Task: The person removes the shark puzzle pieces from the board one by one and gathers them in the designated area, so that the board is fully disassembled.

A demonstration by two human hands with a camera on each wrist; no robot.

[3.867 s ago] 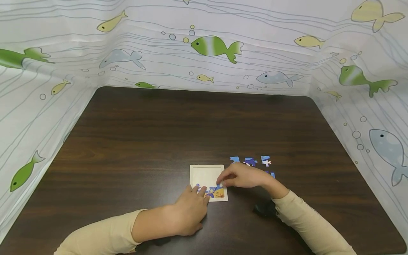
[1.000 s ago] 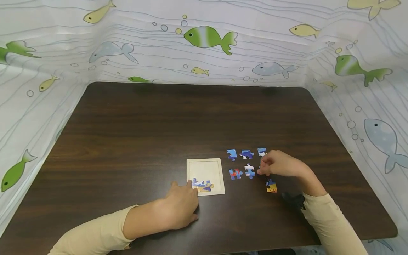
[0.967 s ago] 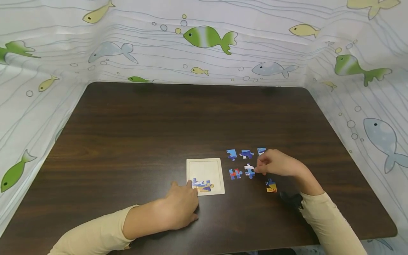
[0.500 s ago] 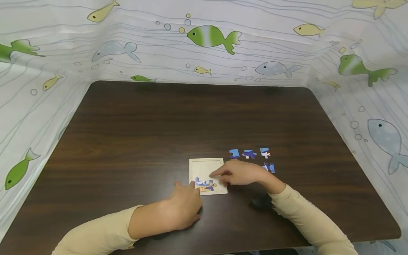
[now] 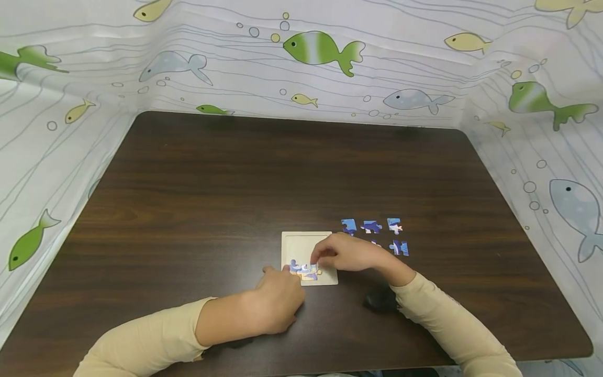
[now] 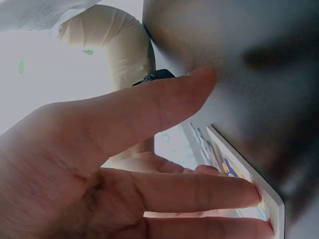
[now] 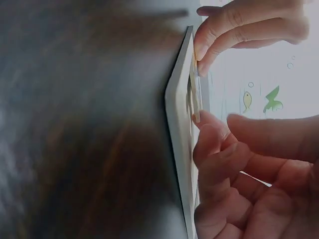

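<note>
A pale square puzzle tray (image 5: 301, 238) lies on the dark table, with a few jigsaw pieces (image 5: 308, 273) joined along its lower left part. My left hand (image 5: 281, 301) rests at the tray's lower left; in the left wrist view two straight fingers (image 6: 214, 191) touch its rim and the thumb stands apart. My right hand (image 5: 350, 253) is over the tray's right side. In the right wrist view its index fingertip (image 7: 203, 118) meets the edge of a piece, the thumb is held away from it, and the other fingers are bent.
Loose blue pieces lie right of the tray: one near it (image 5: 348, 225), a whale-like one (image 5: 371, 226), and others farther right (image 5: 394, 225), (image 5: 399, 247). My right hand and forearm cover part of this area. A fish-print curtain (image 5: 325, 94) surrounds the table (image 5: 235, 173).
A yellow corner piece left the tray's lower right and lay on the table one second ago. Since then my right hand moved left from the loose pieces to the tray. The left hand stayed there.
</note>
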